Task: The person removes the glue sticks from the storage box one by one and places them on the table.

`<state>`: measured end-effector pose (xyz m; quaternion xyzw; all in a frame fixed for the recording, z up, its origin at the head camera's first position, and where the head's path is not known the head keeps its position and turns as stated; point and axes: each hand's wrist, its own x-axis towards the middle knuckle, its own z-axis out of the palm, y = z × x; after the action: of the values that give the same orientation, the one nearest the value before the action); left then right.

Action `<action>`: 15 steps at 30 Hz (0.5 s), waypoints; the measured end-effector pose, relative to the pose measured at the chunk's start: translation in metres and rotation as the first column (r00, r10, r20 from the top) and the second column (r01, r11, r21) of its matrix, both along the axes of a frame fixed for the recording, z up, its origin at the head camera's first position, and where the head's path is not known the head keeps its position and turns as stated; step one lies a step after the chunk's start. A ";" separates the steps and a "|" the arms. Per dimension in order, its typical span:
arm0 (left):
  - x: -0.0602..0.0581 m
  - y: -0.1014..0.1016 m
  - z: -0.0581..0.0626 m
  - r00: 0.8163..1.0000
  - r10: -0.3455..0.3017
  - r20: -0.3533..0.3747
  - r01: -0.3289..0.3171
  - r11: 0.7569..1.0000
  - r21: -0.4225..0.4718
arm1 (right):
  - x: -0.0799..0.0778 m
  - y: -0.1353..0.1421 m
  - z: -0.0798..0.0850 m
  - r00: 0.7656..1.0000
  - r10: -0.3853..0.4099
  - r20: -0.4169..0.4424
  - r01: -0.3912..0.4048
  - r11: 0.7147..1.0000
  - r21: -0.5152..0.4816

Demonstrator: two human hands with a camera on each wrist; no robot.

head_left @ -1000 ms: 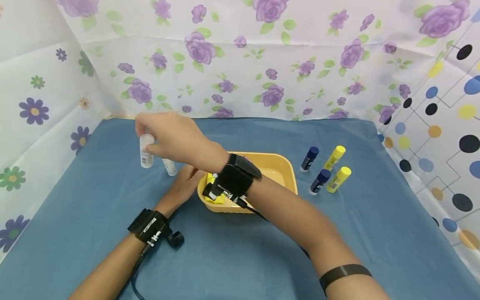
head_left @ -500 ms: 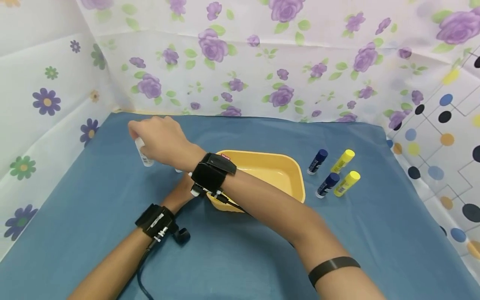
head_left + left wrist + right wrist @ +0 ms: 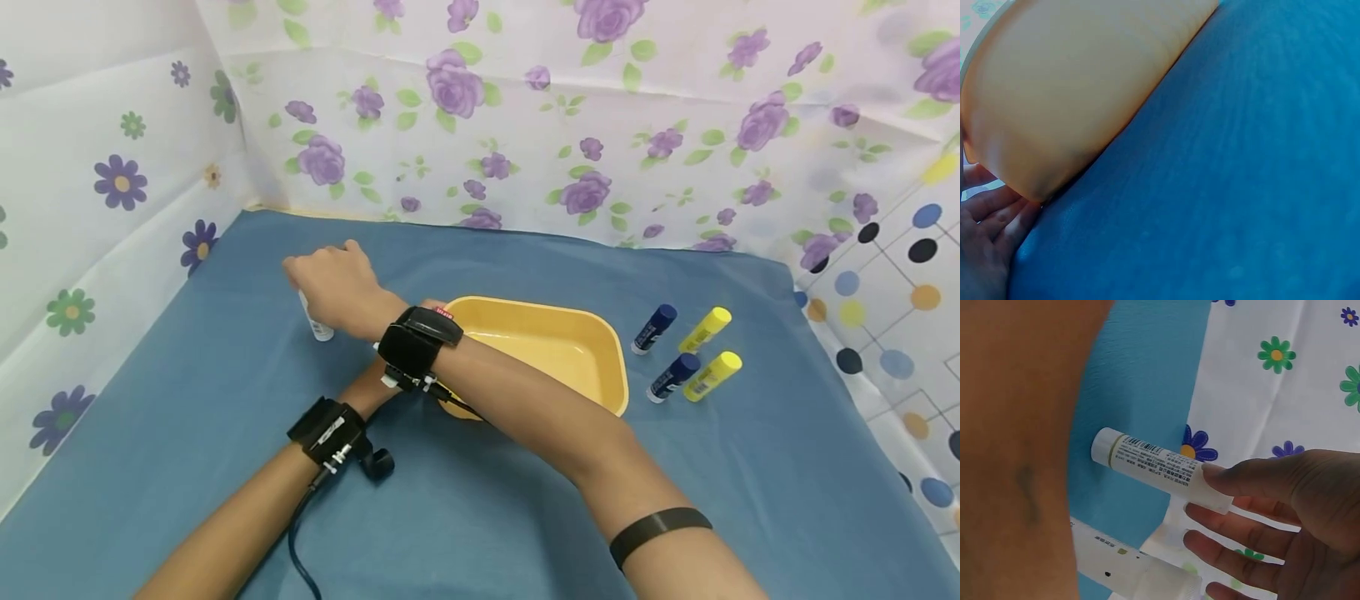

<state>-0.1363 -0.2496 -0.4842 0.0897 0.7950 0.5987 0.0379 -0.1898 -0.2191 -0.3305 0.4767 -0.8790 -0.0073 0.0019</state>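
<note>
My right hand (image 3: 330, 283) pinches the upper end of a white glue stick (image 3: 1154, 464) between thumb and fingers. In the head view, the lower end of the glue stick is near the blue cloth at the left. A second white glue stick (image 3: 1129, 559) is beside it in the right wrist view, but the right hand hides it in the head view. My left hand (image 3: 997, 231) touches the near-left end of the yellow basket (image 3: 1079, 81), its fingers extended along the outer wall. The right forearm crosses over the basket's left part and covers most of the left hand.
At the right, two dark blue glue sticks (image 3: 672, 377) and two yellow glue sticks (image 3: 712, 375) stand in a cluster. A blue cloth (image 3: 465, 508) covers the table. Flowered sheets (image 3: 517, 117) rise behind it and at the left.
My right hand has lowered the white glue stick toward the cloth. The right forearm now covers more of the left hand and basket, while the left hand stays at the basket. The head view has shifted slightly.
</note>
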 end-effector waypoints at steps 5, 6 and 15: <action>0.002 -0.004 -0.003 0.993 0.036 0.117 -0.027 0.997 -0.071 | -0.001 0.000 -0.001 1.000 -0.006 0.011 0.005 1.000 0.025; 0.004 -0.003 0.006 0.986 0.042 0.163 -0.028 0.996 -0.084 | -0.001 -0.001 -0.001 1.000 -0.008 0.014 0.008 0.999 0.031; -0.001 0.008 0.015 0.994 0.022 0.107 -0.026 0.999 0.034 | -0.004 0.004 0.010 0.997 -0.008 0.073 0.005 0.999 0.050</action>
<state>-0.1370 -0.2412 -0.4691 0.0488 0.7823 0.6169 0.0714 -0.1941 -0.2154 -0.3204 0.4737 -0.8796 -0.0116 -0.0423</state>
